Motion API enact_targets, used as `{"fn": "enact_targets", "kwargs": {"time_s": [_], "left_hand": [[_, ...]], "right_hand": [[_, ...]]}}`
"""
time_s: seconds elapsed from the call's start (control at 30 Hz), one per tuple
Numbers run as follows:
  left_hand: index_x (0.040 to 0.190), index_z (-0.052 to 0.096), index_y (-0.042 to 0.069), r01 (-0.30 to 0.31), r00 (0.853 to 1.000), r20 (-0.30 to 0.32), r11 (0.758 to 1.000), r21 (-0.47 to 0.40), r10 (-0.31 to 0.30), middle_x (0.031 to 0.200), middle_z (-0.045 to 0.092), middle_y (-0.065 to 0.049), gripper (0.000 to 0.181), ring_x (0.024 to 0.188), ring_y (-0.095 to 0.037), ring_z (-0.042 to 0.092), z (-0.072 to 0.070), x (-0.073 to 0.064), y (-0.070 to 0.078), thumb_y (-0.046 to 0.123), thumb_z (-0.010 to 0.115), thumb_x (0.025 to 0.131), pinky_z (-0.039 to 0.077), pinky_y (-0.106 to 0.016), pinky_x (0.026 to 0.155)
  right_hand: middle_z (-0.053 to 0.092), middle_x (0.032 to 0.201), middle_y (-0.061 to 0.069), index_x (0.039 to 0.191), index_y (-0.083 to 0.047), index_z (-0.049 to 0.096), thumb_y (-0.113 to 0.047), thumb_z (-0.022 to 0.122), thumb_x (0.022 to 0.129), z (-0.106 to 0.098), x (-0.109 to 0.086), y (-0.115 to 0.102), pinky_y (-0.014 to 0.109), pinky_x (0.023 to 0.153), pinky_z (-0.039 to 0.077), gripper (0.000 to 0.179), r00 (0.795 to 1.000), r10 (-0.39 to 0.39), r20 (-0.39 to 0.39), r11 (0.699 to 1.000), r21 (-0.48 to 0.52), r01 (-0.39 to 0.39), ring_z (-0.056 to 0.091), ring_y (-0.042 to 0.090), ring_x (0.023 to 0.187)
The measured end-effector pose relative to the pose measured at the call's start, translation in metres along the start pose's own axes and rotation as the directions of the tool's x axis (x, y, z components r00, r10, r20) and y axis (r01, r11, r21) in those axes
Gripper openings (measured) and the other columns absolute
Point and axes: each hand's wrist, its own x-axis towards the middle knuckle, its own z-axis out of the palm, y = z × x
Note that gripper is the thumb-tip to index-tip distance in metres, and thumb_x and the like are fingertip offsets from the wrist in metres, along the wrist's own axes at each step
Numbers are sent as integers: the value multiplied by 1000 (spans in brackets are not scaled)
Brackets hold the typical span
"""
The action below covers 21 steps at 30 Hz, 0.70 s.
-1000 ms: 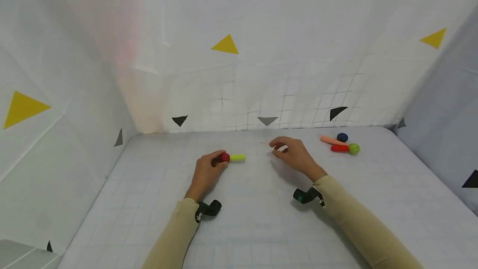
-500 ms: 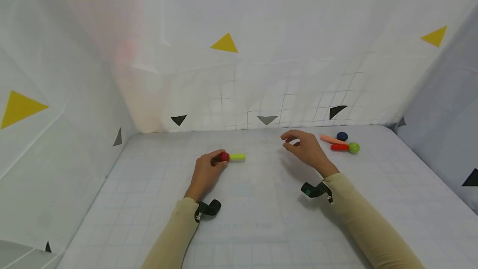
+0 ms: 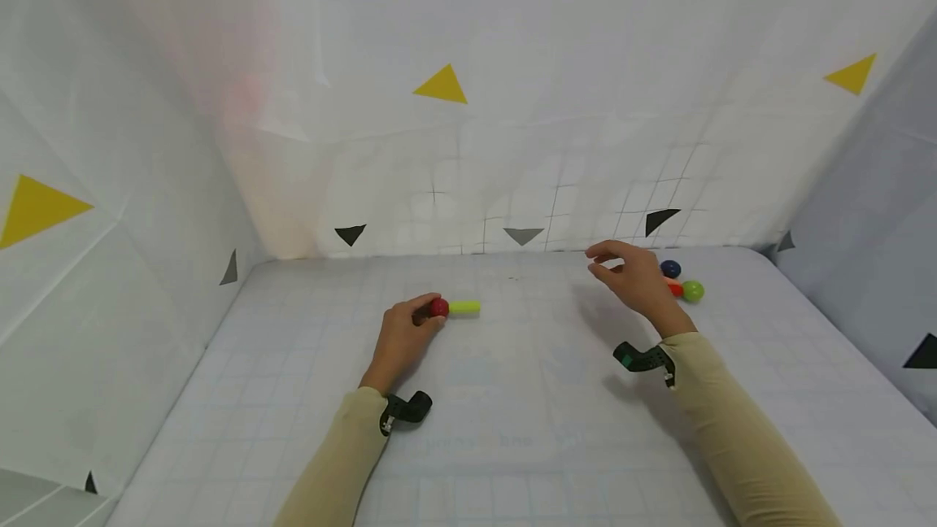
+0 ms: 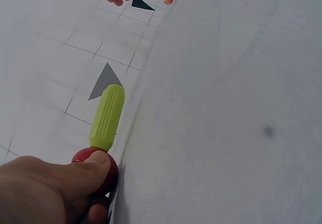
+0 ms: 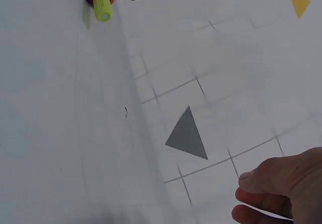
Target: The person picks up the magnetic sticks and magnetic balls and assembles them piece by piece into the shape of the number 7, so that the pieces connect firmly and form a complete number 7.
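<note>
Working over a white table (image 3: 483, 405), before a white backdrop (image 3: 586, 39). Pinching with the left hand (image 3: 404, 336), left of centre, a red ball (image 3: 439, 308) joined to a lime-green handle (image 3: 465, 307) pointing right. Holding nothing in the right hand (image 3: 631, 276), raised with fingers loosely bent (and partly hiding a red handle (image 3: 675, 290)), near a green ball (image 3: 692, 291) and a blue ball (image 3: 670, 268).
</note>
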Motion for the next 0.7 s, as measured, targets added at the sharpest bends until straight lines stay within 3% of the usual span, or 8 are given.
{"fn": "enact_targets", "kwargs": {"time_s": [0.2, 0.33, 0.57, 0.7], "left_hand": [[136, 70, 13, -1, 1000, -5, 1000, -1, 1, 115, 72, -4, 43, 97, -21, 61, -2, 0, -1, 14, 79, 94, 51, -40, 89], [137, 70, 13, 3, 1000, -6, 1000, -8, -3, 115, 71, -5, 43, 97, -21, 61, -1, 1, -2, 14, 79, 94, 51, -40, 88], [136, 71, 14, 16, 1000, -11, 1000, -10, -16, 116, 71, -5, 43, 97, -21, 60, 0, 0, -3, 14, 79, 94, 51, -40, 89], [136, 71, 14, 16, 1000, -11, 1000, -8, -16, 117, 71, -4, 43, 97, -21, 60, 0, 0, -3, 14, 79, 94, 51, -40, 89]], "right_hand": [[69, 120, 22, 122, -3, 72, -8, 72, 99, -13, 1, 9, 57, 86, 55, 23, 998, 7, -61, 999, -48, -10, 65, 42, 106], [66, 126, 25, 126, -4, 71, -14, 68, 102, -28, 1, 14, 58, 80, 56, 27, 994, 63, -91, 995, -66, -69, 66, 45, 104], [61, 134, 29, 131, -3, 68, -14, 57, 106, -42, -2, 37, 64, 96, 48, 29, 983, 133, -123, 981, -126, -149, 60, 51, 115], [57, 139, 30, 133, -2, 67, -15, 53, 107, -44, -3, 55, 64, 94, 48, 32, 976, 186, -109, 971, -133, -200, 56, 50, 117]]}}
